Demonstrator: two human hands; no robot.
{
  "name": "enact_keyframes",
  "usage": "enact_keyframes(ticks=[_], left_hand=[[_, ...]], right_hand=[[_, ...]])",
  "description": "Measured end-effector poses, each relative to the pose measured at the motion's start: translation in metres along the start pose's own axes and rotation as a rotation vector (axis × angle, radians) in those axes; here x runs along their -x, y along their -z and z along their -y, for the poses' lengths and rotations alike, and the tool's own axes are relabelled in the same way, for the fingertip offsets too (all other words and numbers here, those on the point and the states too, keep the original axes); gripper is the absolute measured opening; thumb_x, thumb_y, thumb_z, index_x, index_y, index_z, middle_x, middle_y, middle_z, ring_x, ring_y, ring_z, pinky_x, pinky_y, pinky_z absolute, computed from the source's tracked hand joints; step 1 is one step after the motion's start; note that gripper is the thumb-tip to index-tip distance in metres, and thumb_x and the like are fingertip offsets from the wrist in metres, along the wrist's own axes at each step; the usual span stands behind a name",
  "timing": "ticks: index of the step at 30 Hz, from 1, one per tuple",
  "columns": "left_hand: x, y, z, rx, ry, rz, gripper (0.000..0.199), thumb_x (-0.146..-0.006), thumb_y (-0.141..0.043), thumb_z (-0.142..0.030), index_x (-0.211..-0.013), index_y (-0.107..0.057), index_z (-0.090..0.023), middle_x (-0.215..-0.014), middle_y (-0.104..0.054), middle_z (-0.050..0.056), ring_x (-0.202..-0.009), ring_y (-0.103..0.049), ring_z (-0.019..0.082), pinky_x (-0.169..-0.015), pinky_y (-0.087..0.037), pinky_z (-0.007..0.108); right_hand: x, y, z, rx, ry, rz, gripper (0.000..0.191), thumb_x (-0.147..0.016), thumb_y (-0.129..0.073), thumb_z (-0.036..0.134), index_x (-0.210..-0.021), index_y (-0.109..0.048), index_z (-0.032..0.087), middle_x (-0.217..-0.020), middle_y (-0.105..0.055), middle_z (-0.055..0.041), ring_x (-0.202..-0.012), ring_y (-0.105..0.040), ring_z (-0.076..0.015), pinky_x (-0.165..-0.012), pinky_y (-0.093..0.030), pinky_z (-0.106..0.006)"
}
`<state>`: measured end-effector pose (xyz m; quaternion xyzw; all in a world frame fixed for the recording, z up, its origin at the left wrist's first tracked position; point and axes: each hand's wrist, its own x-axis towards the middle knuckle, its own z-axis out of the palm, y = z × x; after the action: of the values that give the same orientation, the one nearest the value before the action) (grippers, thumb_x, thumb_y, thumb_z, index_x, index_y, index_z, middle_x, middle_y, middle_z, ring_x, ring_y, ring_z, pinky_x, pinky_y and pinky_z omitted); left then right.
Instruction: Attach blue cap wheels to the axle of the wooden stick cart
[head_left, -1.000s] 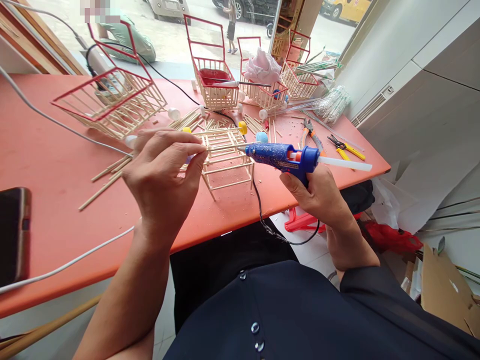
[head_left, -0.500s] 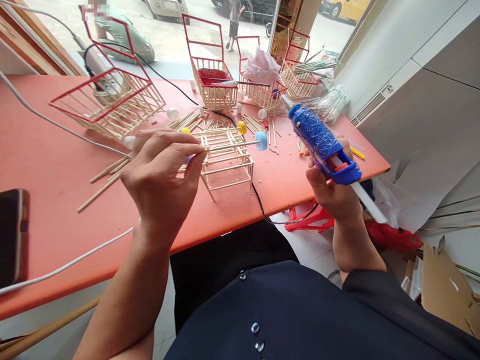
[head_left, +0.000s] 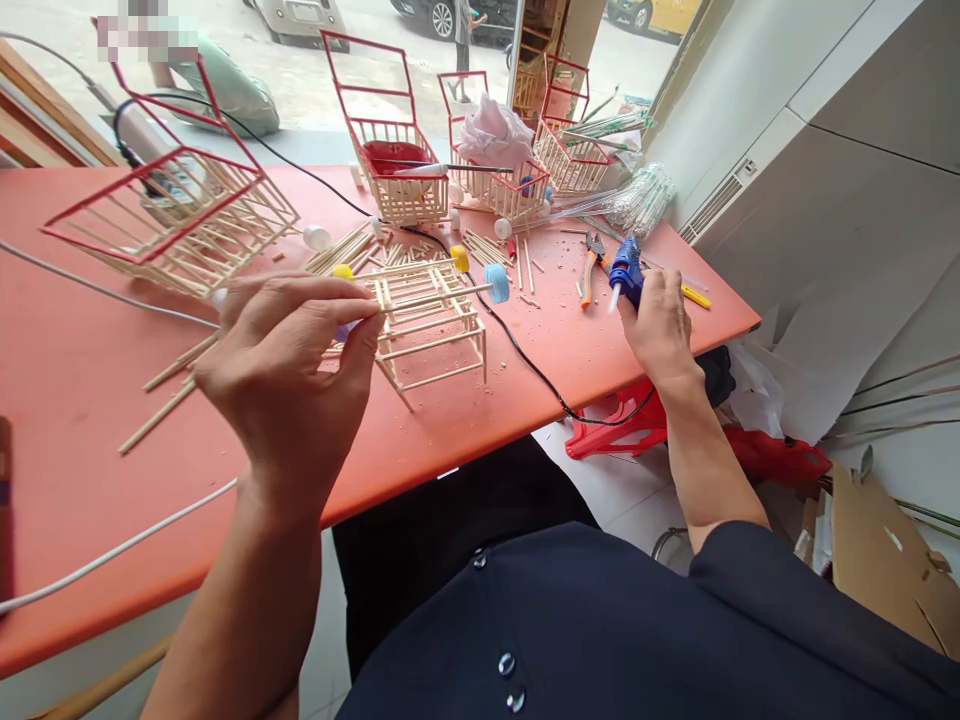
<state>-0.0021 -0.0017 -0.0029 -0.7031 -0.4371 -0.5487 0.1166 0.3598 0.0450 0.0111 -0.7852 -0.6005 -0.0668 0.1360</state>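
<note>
My left hand (head_left: 300, 350) pinches a thin wooden stick (head_left: 431, 299) that carries a light blue wheel (head_left: 496, 283) at its right end. Part of a purple wheel shows beside the fingers. Behind and below the stick, a stick frame (head_left: 442, 372) stands on the table, with yellow wheels (head_left: 460, 260) on its far side. Over at the right, my right hand (head_left: 660, 325) is closed around the blue glue gun (head_left: 628, 270), low at the table top beside orange-handled pliers (head_left: 589, 272).
Red-trimmed stick carts (head_left: 409, 175) line the back of the pink table (head_left: 540, 345), one holding white cloth (head_left: 496, 132). Loose sticks (head_left: 349, 250), a black cable (head_left: 525, 375) and a yellow cutter (head_left: 696, 297) lie around. A person in green crouches outside.
My right hand has moved the glue gun from up in front of me down to the table's right side, turning it. The pliers have come into sight. My left hand still pinches the stick.
</note>
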Motion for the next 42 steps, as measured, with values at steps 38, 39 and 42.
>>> enact_keyframes(ticks=[38,39,42], left_hand=[[-0.001,0.0,-0.003,-0.04,-0.021,0.002,0.013,-0.092,-0.079,-0.015,-0.099,-0.076,-0.025,-0.101,-0.082,0.001,-0.102,-0.079,0.022,-0.1,-0.06,0.041],[-0.001,0.0,-0.002,-0.042,-0.022,0.005,0.013,-0.092,-0.079,-0.015,-0.1,-0.077,-0.025,-0.101,-0.082,0.001,-0.103,-0.078,0.022,-0.1,-0.06,0.041],[0.0,0.0,-0.002,-0.052,-0.036,0.009,0.01,-0.093,-0.078,-0.015,-0.099,-0.076,-0.022,-0.101,-0.082,0.003,-0.101,-0.078,0.022,-0.099,-0.06,0.041]], right_hand=[[0.017,0.024,0.119,-0.369,1.066,-0.12,0.034,-0.11,-0.055,0.044,-0.138,-0.063,0.027,-0.135,-0.069,-0.0079,-0.143,-0.054,-0.0313,-0.126,-0.031,-0.061],[0.015,0.02,0.119,-0.389,1.082,-0.141,0.032,-0.111,-0.053,0.043,-0.134,-0.064,0.025,-0.132,-0.069,-0.0081,-0.141,-0.054,-0.0312,-0.125,-0.031,-0.061],[0.01,0.011,0.119,-0.427,1.098,-0.188,0.025,-0.112,-0.049,0.04,-0.121,-0.064,0.022,-0.125,-0.069,-0.0075,-0.136,-0.057,-0.0301,-0.124,-0.033,-0.061]])
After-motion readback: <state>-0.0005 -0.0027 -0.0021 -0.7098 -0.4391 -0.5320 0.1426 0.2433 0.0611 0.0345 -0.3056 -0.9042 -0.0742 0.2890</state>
